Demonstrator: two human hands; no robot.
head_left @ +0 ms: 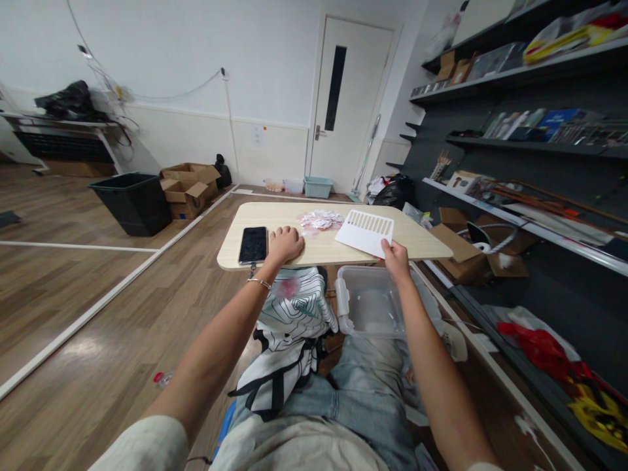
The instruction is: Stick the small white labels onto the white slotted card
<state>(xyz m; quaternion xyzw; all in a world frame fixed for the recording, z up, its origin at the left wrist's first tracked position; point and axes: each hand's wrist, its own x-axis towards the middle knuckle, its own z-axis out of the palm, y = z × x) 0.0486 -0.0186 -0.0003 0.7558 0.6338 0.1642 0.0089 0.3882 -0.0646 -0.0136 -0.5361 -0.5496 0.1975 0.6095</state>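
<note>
My right hand (395,259) pinches the near corner of a white sheet (366,231) with a row of slots along its far edge, holding it over the small wooden table (422,245). My left hand (284,244) rests on the tabletop with its fingers curled in, beside a black phone (254,245) lying flat to its left. A pile of small white and pink paper pieces (321,220) lies past both hands, near the table's middle.
A clear plastic tub (377,304) sits on the floor under the table by my knees, next to a black-and-white bag (289,327). Shelves (530,216) line the right wall. A black bin (132,201) and cardboard boxes (189,188) stand at the left, a white door (350,104) behind.
</note>
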